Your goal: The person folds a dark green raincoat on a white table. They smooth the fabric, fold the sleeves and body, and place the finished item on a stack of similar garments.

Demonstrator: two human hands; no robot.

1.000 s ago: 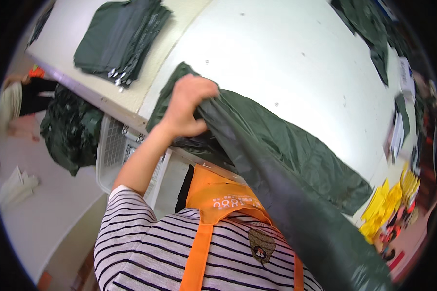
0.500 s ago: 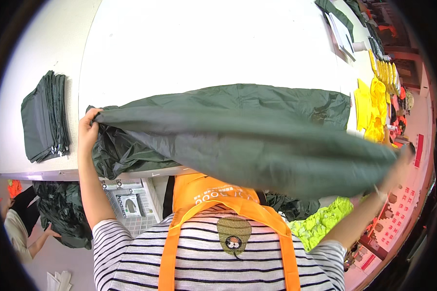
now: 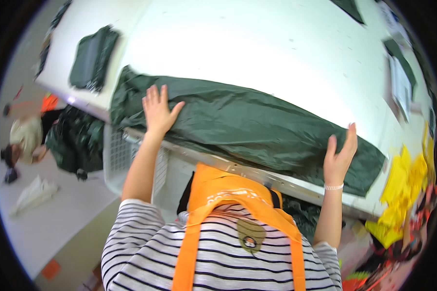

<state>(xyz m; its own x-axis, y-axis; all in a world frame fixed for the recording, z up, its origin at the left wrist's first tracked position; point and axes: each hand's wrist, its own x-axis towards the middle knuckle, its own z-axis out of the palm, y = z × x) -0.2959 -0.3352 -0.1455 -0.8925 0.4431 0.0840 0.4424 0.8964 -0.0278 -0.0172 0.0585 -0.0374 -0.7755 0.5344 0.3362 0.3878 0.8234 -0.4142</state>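
A long dark green garment (image 3: 243, 116) of thin, shiny fabric lies in a strip along the near edge of the white table. It looks folded lengthwise; which kind of garment it is I cannot tell. My left hand (image 3: 159, 109) rests flat on the cloth towards its left end, fingers spread. Near the other end my right hand (image 3: 340, 155) is held at the cloth with thumb and fingers apart, gripping nothing. The left end of the cloth is bunched and wrinkled, while the right end lies flatter.
Folded dark green pieces (image 3: 92, 58) are stacked at the table's left. Papers (image 3: 400, 89) and yellow cloth (image 3: 405, 179) lie on the right. Below the edge stands a white plastic basket (image 3: 119, 160). A person (image 3: 26, 138) is beside a dark bundle (image 3: 77, 138) at left.
Half a second ago both hands gripped the garment's ends, swinging its near part through the air. Now it lies on the table, released, with both hands closer together. The view has turned.
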